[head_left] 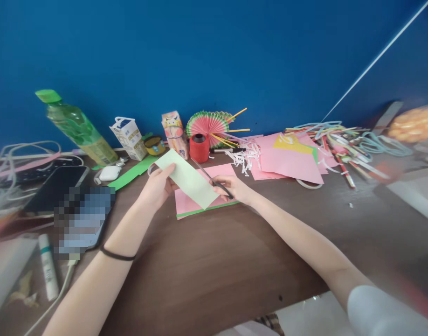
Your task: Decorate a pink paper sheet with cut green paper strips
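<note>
tilted pale green paper beside scissors

Along the table's far edge stood bottle, carton, spool, fan; phone lay by the left edge; paper slip hung above sheet stack mid-table; loose sheets lay right of spool.

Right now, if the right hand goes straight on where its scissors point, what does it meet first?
The pale green paper in the left hand; the scissors of the right hand lie at its edge. Behind it probably the red spool, depth unclear.
</note>
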{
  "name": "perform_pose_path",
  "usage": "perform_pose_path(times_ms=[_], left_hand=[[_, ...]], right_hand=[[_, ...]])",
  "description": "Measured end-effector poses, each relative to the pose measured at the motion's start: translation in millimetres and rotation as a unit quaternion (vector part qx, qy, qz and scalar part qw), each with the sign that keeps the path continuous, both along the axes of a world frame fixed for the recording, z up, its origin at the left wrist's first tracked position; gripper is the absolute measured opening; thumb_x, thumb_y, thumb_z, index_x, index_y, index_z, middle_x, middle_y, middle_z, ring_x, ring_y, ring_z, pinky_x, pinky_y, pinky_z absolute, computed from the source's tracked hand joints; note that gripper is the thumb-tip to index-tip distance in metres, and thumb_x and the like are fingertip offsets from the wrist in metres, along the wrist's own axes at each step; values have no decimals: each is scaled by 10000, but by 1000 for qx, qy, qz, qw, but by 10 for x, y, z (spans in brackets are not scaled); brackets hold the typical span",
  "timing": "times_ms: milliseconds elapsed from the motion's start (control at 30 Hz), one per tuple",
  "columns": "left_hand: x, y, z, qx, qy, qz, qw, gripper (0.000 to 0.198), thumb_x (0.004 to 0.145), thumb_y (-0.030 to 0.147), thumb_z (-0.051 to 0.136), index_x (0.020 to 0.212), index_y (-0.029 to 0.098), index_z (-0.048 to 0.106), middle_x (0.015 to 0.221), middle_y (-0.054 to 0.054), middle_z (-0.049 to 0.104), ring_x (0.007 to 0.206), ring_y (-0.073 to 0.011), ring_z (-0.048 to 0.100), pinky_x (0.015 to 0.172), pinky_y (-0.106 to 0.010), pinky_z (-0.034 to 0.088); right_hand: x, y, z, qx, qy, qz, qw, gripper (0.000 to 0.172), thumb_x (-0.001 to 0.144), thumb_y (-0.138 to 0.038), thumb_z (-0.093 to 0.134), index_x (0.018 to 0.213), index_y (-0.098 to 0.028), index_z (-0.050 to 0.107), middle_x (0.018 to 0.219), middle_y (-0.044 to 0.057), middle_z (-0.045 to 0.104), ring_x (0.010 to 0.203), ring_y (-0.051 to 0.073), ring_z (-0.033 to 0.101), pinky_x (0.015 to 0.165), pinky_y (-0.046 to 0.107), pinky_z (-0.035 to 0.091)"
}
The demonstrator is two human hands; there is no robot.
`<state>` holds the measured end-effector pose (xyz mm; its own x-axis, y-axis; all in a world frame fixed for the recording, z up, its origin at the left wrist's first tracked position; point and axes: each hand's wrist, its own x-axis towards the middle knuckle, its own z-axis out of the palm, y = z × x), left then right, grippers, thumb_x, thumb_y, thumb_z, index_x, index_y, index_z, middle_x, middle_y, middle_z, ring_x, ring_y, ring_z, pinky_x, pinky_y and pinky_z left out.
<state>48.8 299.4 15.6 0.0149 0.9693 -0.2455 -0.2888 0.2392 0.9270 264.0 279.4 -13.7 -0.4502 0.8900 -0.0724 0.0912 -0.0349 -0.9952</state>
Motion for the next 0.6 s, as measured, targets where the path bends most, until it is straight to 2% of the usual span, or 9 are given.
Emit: perform_pose_path(times_ms=[67, 200, 267, 333, 467, 533, 600], left_hand=[[13, -11, 5, -7, -12, -6, 1000, 170, 815, 266, 540, 917, 156, 620, 866, -88, 709, 770, -196, 677, 706, -318, 557], [36, -55, 50, 1, -77, -52, 996, 557, 861, 588, 294, 995, 164, 631, 945, -116, 698, 947, -270, 642, 719, -360, 549], [40, -68, 62, 11, -106, -68, 992, 653, 847, 639, 231, 1003, 151, 636, 964, -129, 692, 994, -290, 622, 732, -378, 546], [43, -67, 50, 17, -118, -66, 991, 569, 854, 590, 305, 986, 149, 639, 966, -124, 693, 988, -280, 625, 742, -372, 546], [51, -37, -33, 29, -79, -41, 996, 173, 768, 225, 571, 903, 141, 639, 906, -92, 709, 866, -215, 663, 761, -326, 544], [43, -17, -73, 33, -54, -27, 998, 152, 715, 132, 589, 859, 129, 637, 854, -86, 713, 795, -195, 672, 745, -314, 547], [19, 2, -95, 34, -34, -22, 999, 146, 691, 127, 592, 830, 127, 637, 806, -77, 714, 744, -189, 673, 702, -303, 553]], right_hand=[[-7, -8, -15, -5, -2, 8, 1000, 320, 650, -370, 687, 832, -145, 553, 540, -66, 492, 366, 38, 430, 358, 182, 309], [-19, -25, -35, -12, 10, 8, 1000, 280, 659, -369, 672, 771, -150, 537, 531, -61, 514, 345, 41, 456, 337, 166, 317], [-27, -30, -40, -9, 12, 2, 1000, 266, 662, -363, 666, 748, -153, 527, 487, -70, 496, 336, 45, 457, 337, 162, 327], [-32, -32, -48, 2, 7, -5, 1000, 250, 674, -355, 657, 738, -155, 520, 438, -80, 471, 331, 53, 458, 339, 159, 329], [-28, -36, -63, 11, -5, 6, 1000, 242, 688, -347, 652, 740, -154, 515, 449, -80, 475, 340, 56, 470, 355, 164, 338], [-22, -40, -58, 7, -14, 28, 999, 238, 695, -339, 653, 746, -149, 519, 484, -74, 487, 350, 51, 472, 377, 173, 359], [-15, -42, -44, 5, -26, 48, 998, 227, 709, -328, 649, 751, -144, 523, 509, -70, 488, 359, 44, 469, 401, 179, 379]])
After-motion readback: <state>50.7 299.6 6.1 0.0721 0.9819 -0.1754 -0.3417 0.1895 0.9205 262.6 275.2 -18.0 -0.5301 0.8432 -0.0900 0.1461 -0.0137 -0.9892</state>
